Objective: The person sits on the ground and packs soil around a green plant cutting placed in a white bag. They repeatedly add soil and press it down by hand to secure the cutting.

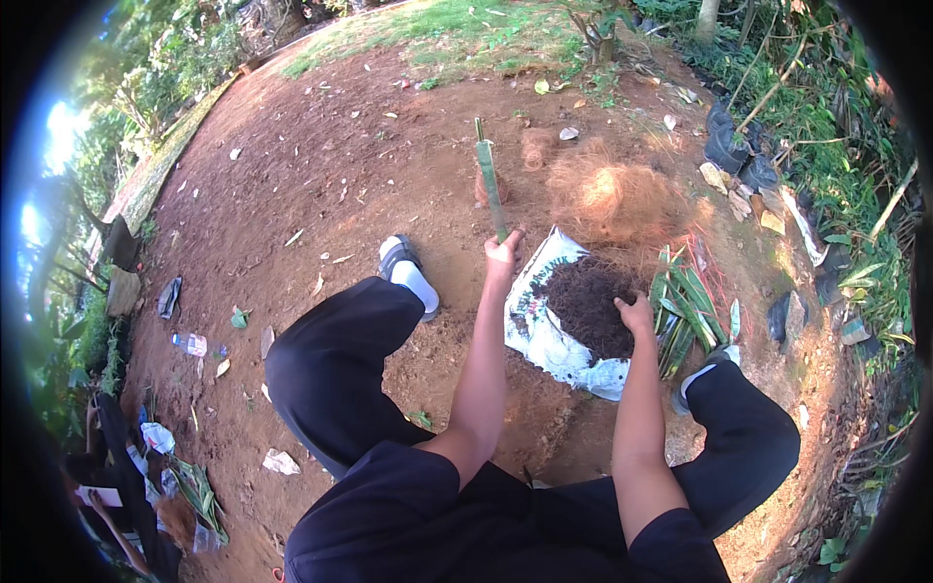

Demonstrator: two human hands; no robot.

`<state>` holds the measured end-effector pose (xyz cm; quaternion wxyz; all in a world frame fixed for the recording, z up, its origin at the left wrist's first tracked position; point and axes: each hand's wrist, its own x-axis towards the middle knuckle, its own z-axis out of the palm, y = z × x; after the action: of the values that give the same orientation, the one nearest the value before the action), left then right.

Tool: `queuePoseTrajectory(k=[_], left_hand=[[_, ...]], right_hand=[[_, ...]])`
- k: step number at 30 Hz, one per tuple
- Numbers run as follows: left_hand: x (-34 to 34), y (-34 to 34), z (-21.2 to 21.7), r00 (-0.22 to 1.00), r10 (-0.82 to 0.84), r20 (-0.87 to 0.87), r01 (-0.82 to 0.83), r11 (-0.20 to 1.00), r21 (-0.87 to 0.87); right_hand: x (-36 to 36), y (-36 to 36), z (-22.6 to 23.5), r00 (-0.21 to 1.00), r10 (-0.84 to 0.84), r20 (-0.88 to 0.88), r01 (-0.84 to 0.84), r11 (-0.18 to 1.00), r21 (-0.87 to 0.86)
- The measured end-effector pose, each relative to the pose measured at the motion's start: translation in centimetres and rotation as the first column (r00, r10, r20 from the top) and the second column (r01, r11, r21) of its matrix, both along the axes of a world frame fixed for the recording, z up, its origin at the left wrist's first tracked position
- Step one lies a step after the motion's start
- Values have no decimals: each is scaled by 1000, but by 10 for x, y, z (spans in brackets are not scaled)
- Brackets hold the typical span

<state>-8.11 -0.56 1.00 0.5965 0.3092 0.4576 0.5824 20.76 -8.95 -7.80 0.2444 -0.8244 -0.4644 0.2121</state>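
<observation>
My left hand [503, 253] is closed round the lower end of a long green leaf cutting [491, 185], which it holds upright. Behind the leaf stands a small brown fibre pot [481, 187], partly covered by it. My right hand [637, 316] is at the right edge of a mound of dark soil [588, 303], its fingers curled into the soil and partly hidden. That soil lies on a white printed sack [525, 321] on the ground between my feet. Several long green leaves with pale edges [692, 296] lie just right of the sack.
A loose heap of orange-brown fibre [617, 199] lies beyond the sack, near another small brown fibre piece [536, 151]. Red strings [714, 262] trail by the leaves. Black plastic bags [727, 146] line the right side. A plastic bottle [190, 344] and a seated person [117, 496] are at left.
</observation>
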Motion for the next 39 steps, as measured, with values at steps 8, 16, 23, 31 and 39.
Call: queuePoseTrajectory(k=[8, 16, 23, 31, 39], left_hand=[[7, 5, -17, 992, -88, 94, 90, 996, -17], [6, 4, -16, 989, -99, 110, 103, 994, -36], [0, 4, -17, 995, -72, 62, 72, 997, -7], [-14, 6, -20, 997, -42, 58, 45, 998, -52], [-18, 7, -20, 997, -39, 63, 41, 998, -45]], right_hand=[[-16, -10, 1, 1000, -18, 7, 18, 999, 41], [-39, -8, 11, 993, 95, 67, -103, 986, 127], [-66, 6, 23, 978, 202, 55, -207, 972, 114], [-75, 6, 29, 977, 191, 89, -195, 980, 32], [-78, 7, 21, 963, 245, 111, -261, 949, 176]])
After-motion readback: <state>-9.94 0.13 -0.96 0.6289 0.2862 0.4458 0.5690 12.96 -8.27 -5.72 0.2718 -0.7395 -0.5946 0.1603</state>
